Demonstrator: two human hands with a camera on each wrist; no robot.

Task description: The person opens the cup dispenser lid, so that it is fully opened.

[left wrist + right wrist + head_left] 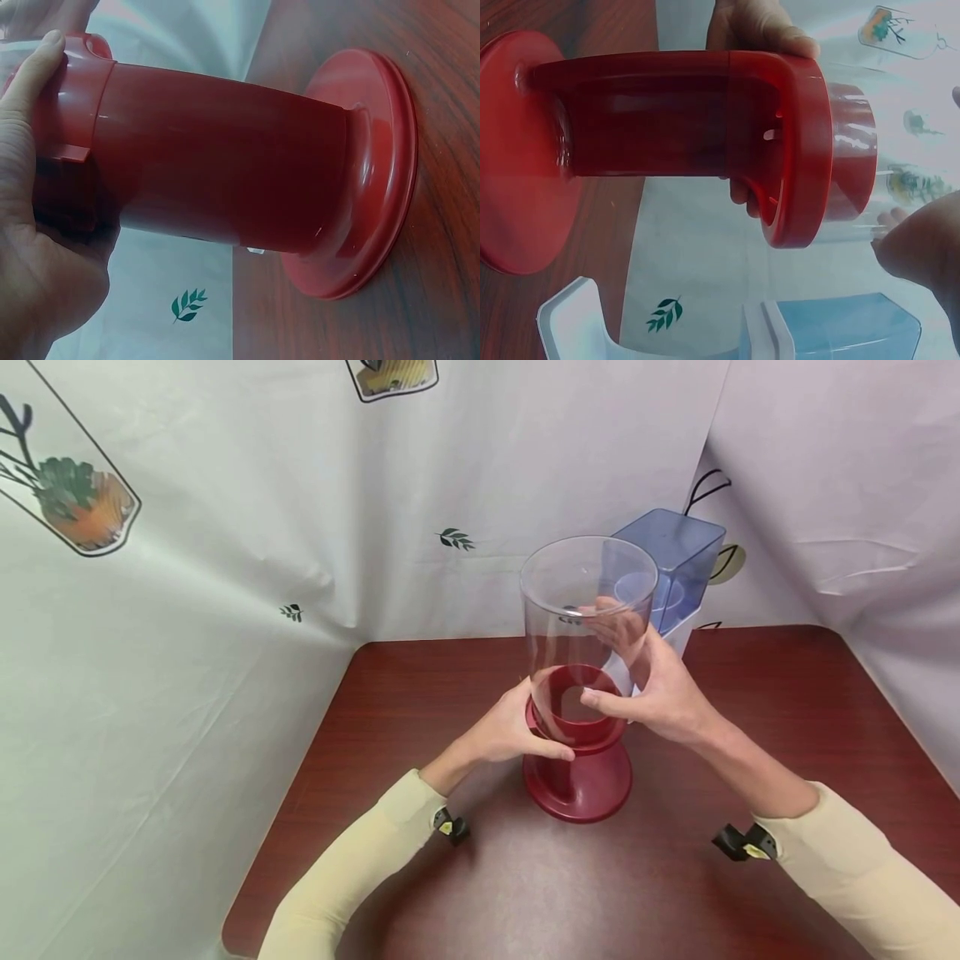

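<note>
A red dispenser stand (581,789) with a round foot rests upright on the table, and a clear cylinder (551,639), its top uncovered, sits in the stand's ring-shaped collar (810,150). My left hand (510,727) grips the collar from the left, thumb across the front. Higher up, my right hand (667,689) holds the clear cylinder from the right side, its thumb in front and its fingers seen through the wall behind. In the left wrist view, the stand's red column (225,157) runs down from the left hand to the foot.
Close behind the right hand stands a second dispenser with a translucent blue container (686,547) on a white stand (577,322). The dark red wooden table (420,693) meets a white patterned sheet (420,493) at its back and left.
</note>
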